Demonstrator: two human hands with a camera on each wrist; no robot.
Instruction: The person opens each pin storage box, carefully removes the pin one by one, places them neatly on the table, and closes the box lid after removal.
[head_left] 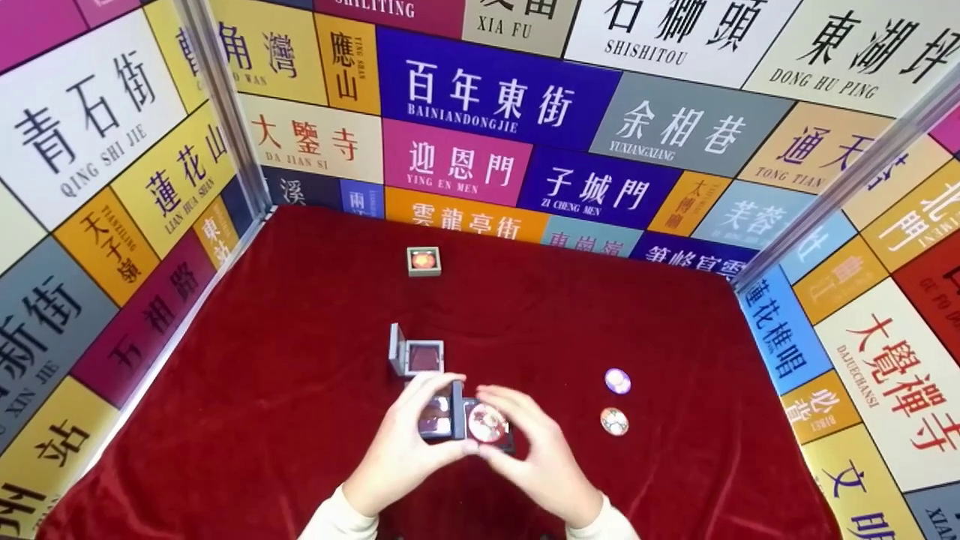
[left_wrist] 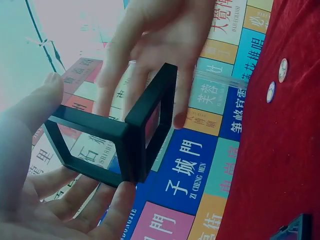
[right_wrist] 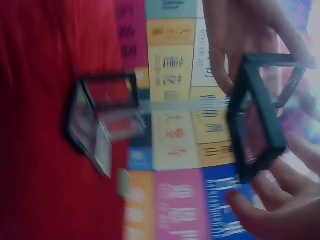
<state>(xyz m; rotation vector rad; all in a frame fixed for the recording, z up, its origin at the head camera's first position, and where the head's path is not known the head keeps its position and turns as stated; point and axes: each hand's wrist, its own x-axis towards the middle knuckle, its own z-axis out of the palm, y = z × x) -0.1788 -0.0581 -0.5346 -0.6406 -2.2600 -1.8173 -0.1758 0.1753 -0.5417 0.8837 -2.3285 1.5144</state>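
Both hands hold an opened, dark-framed hinged display case with clear windows, raised above the red cloth. My left hand grips the left frame by its edges, thumb on the near side and fingers on the far side. My right hand holds the other frame between thumb and fingers. A round patterned badge shows within that right frame; whether it is pressed into the film cannot be told. In the left wrist view the two frames stand at an angle, joined along one edge.
Behind the hands a second display case stands open on the red cloth. A small box with an orange round piece sits farther back. Two round badges, one purple and one orange-white, lie at right. Sign-covered panels enclose the table.
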